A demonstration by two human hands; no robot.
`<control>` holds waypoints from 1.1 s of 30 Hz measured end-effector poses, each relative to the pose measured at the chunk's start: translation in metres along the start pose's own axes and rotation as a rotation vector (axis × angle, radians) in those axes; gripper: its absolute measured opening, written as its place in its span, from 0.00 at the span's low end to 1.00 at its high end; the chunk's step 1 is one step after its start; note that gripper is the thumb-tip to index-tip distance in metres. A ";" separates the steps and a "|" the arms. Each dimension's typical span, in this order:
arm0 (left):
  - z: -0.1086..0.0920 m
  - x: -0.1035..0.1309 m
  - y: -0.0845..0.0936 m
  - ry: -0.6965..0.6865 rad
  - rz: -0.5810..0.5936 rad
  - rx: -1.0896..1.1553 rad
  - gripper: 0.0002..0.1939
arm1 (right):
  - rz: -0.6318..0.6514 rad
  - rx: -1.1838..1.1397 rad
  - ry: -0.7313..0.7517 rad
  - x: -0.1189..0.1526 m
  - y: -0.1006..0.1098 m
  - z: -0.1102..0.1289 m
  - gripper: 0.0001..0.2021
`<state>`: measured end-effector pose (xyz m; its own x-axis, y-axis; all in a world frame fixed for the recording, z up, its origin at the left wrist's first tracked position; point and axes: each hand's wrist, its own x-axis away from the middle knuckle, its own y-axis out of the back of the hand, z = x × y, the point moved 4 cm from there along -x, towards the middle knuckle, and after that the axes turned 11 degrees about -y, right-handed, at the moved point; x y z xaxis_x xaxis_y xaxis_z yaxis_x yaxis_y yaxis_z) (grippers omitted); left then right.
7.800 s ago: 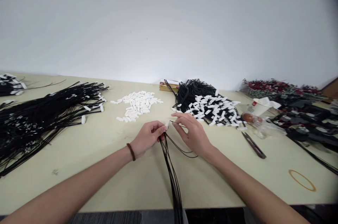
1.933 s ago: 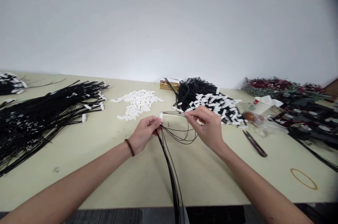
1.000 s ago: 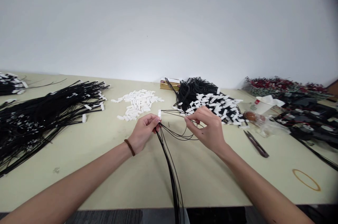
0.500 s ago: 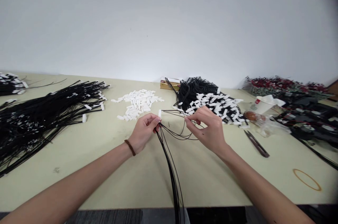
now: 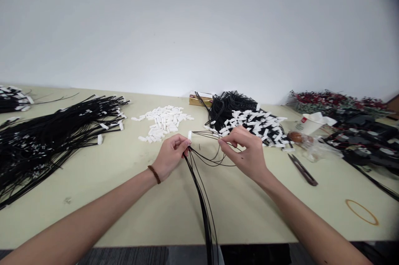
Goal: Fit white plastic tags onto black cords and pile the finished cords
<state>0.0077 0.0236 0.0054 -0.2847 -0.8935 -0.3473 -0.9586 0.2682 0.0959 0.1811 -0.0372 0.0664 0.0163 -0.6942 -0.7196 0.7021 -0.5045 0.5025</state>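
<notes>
pinching a white connector (image 5: 190, 134) above the surface (image 5: 149, 211), the left hand (image 5: 170, 154) has black wires (image 5: 206, 227) hanging from it past the near edge, while the right hand (image 5: 245, 152) grasps thin strands (image 5: 204, 132) running from that connector. beyond lies a pile of white pieces (image 5: 165, 120); dark snips (image 5: 308, 177) rest rightward.

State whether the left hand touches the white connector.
Touching: the head view shows the left hand pinching the white connector by its lower end.

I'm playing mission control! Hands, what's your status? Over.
Left hand pinching white connector. Right hand pinching black wires running from it. Nothing visibly blocking; dark snips lie off right.
</notes>
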 end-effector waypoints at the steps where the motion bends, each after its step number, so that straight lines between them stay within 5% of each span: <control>1: 0.000 0.000 0.000 -0.005 0.004 -0.005 0.12 | 0.007 -0.010 -0.011 0.000 0.000 -0.001 0.07; 11: -0.004 0.001 -0.001 -0.042 0.085 -0.046 0.12 | 0.063 -0.012 -0.105 -0.004 0.000 -0.013 0.07; 17: -0.008 0.005 -0.008 -0.034 0.219 -0.034 0.11 | 0.228 0.195 0.069 0.001 -0.011 -0.004 0.04; 22: -0.009 0.009 -0.016 -0.018 0.329 0.025 0.12 | 0.304 0.074 0.140 0.007 -0.020 0.001 0.05; 33: -0.006 0.010 -0.018 0.018 0.382 0.058 0.13 | 0.505 -0.248 -0.109 0.009 -0.026 -0.002 0.07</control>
<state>0.0224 0.0076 0.0053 -0.6217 -0.7315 -0.2802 -0.7817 0.6021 0.1624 0.1643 -0.0289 0.0459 0.3291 -0.8732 -0.3595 0.7727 0.0303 0.6340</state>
